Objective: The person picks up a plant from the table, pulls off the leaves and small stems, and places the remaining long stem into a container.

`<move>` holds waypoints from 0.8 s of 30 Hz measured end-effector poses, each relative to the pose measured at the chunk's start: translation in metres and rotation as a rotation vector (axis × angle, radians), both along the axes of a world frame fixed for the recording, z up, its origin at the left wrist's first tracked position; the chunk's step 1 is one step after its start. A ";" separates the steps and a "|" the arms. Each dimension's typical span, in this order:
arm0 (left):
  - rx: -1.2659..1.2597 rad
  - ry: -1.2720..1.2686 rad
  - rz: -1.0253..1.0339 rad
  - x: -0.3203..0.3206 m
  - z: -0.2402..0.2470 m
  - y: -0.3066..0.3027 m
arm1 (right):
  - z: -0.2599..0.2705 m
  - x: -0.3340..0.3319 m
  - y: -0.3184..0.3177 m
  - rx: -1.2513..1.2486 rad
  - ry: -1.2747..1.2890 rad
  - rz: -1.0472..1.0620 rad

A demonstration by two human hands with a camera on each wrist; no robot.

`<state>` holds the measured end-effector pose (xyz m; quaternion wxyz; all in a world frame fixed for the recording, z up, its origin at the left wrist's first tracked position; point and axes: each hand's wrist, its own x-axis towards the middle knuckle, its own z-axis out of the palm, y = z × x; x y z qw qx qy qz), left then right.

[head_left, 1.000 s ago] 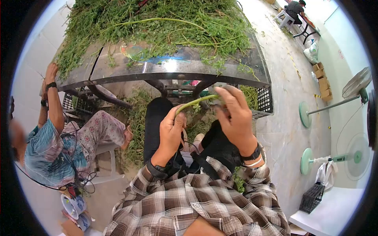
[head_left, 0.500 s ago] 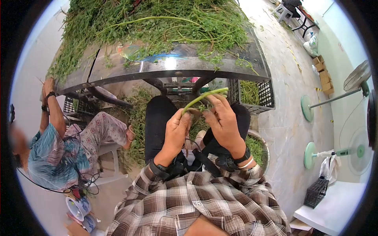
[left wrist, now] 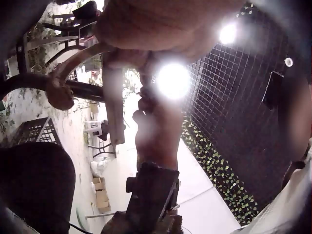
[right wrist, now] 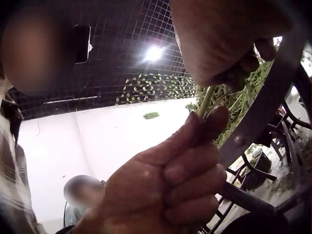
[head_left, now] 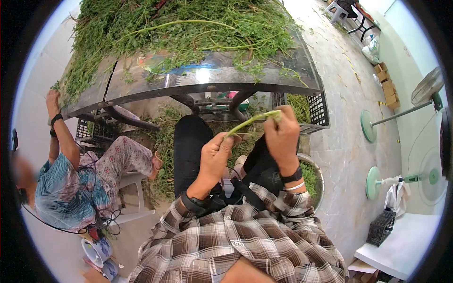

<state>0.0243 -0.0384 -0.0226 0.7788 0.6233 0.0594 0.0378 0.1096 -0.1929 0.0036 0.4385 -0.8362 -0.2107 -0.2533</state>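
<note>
A green plant stem (head_left: 249,123) stretches slantwise between both hands above the lap. My left hand (head_left: 214,156) pinches its lower end between thumb and fingers; the right wrist view shows this left hand (right wrist: 168,183) with its other fingers curled under. Higher up and to the right, my right hand (head_left: 282,141) grips the stem's upper end, its fingers bent round it. Cut leafy greens (head_left: 188,37) lie heaped on the dark table (head_left: 188,80) just beyond the hands.
Under the table's right corner stands a black crate (head_left: 318,111) holding green stems. A round tub of greens (head_left: 309,177) sits by the right knee. At the left, another person (head_left: 71,188) sits at the table's edge. Two fans (head_left: 369,126) stand at the right.
The right hand has gone from loosely spread fingers to gripping the stem's upper end, after dipping toward the left hand. The left hand has shifted slightly right, still holding the stem.
</note>
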 end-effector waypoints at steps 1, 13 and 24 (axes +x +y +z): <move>-0.008 0.027 0.014 0.000 0.000 0.003 | -0.004 0.008 -0.007 0.041 -0.038 -0.038; -0.049 0.087 0.014 0.000 0.004 0.005 | -0.016 -0.026 0.013 0.011 0.309 0.385; 0.104 -0.040 -0.067 0.001 0.008 -0.016 | -0.030 -0.021 -0.001 0.746 0.867 0.372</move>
